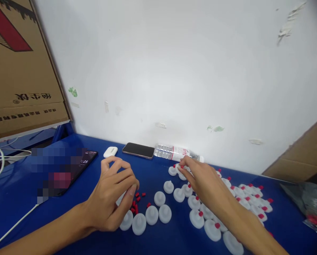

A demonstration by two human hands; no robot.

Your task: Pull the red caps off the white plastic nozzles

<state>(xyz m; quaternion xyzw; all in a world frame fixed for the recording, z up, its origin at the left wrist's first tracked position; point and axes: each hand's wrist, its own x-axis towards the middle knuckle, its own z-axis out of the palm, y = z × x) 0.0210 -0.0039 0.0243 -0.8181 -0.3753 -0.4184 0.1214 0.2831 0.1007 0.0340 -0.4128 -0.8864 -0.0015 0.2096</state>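
Observation:
My left hand (114,194) hovers at the left of the table, fingers curled and thumb pressed towards the index finger. Whatever lies in that pinch is hidden. Just beside it are small red caps (136,208) and a few plain white round lids (139,224) with a raised spout. Farther right, my right hand (201,177) reaches across with its fingertips closed at the red cap (182,166) of a white lid among the back ones. Under and around that wrist sit many white lids (212,229) with red caps on their spouts.
Along the wall lie a clear water bottle (177,152), a dark phone (138,150) and a white earbud case (110,152). A second phone (81,166) rests at left near white cables. A cardboard box (23,74) stands left; a plastic bag (313,205) lies right.

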